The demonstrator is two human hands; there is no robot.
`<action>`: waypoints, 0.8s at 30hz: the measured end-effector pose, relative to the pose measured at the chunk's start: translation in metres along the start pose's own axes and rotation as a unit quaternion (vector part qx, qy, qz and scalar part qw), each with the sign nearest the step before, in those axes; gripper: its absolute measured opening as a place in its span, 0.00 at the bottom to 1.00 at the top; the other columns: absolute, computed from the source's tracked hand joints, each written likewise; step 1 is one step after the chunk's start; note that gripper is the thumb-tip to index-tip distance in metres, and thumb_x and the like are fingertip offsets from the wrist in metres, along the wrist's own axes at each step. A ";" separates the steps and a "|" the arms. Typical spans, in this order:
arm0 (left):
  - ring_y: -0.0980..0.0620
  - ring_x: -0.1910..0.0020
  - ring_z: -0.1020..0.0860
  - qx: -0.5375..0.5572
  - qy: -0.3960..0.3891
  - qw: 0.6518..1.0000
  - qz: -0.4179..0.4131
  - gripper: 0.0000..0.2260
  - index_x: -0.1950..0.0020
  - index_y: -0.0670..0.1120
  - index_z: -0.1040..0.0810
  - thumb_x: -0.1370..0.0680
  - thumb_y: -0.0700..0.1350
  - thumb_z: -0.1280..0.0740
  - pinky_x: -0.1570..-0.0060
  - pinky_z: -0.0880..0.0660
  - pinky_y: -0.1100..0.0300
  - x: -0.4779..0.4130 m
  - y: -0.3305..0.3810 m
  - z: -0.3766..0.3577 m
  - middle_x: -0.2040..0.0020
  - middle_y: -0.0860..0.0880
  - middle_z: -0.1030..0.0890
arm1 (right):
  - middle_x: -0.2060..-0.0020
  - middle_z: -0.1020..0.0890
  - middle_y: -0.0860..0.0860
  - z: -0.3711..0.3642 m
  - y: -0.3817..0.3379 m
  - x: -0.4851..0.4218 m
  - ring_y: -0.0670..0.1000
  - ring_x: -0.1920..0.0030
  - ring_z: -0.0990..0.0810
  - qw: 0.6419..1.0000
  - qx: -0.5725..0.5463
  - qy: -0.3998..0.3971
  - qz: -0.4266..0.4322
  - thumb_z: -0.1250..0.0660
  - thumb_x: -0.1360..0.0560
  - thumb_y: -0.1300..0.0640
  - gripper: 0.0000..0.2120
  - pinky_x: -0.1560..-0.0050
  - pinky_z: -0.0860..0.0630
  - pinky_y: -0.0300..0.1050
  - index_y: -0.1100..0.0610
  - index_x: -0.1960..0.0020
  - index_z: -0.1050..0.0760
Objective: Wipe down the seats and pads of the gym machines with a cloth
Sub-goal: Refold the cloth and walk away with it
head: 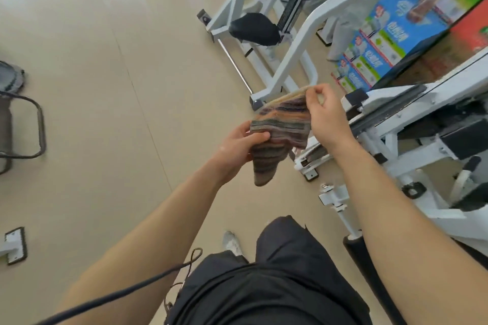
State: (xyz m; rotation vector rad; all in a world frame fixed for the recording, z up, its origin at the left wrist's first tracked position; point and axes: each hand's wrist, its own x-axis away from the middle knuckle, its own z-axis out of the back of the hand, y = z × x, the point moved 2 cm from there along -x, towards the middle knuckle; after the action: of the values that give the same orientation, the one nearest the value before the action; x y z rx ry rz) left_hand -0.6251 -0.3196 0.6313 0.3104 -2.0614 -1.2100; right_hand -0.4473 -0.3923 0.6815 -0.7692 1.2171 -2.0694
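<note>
Both hands grip a striped cloth (281, 126): left hand (239, 152) pinches its near edge, right hand (326, 116) its far corner, fingertips partly hidden behind the fabric.

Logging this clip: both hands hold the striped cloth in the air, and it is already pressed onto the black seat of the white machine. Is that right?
Not quite. In the head view both the left hand and the right hand hold the striped cloth in the air, but it is well apart from the black seat of the white machine, touching no pad.
</note>
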 end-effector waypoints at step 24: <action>0.48 0.48 0.17 -0.307 0.012 0.951 0.045 0.31 0.25 0.53 0.37 0.24 0.38 0.29 0.45 0.20 0.52 -0.350 0.188 0.034 0.45 0.45 0.17 | 0.53 0.15 0.57 0.016 0.027 -0.308 0.52 0.53 0.16 0.992 -0.042 -0.047 -0.112 0.25 0.30 0.62 0.28 0.45 0.19 0.54 0.51 0.32 0.24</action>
State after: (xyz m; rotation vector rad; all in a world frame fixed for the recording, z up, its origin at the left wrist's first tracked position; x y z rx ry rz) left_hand -0.3708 -0.0129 0.6171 -0.0643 -1.5548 -1.6972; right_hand -0.2313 -0.1824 0.6103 -1.0739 1.2204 -2.1418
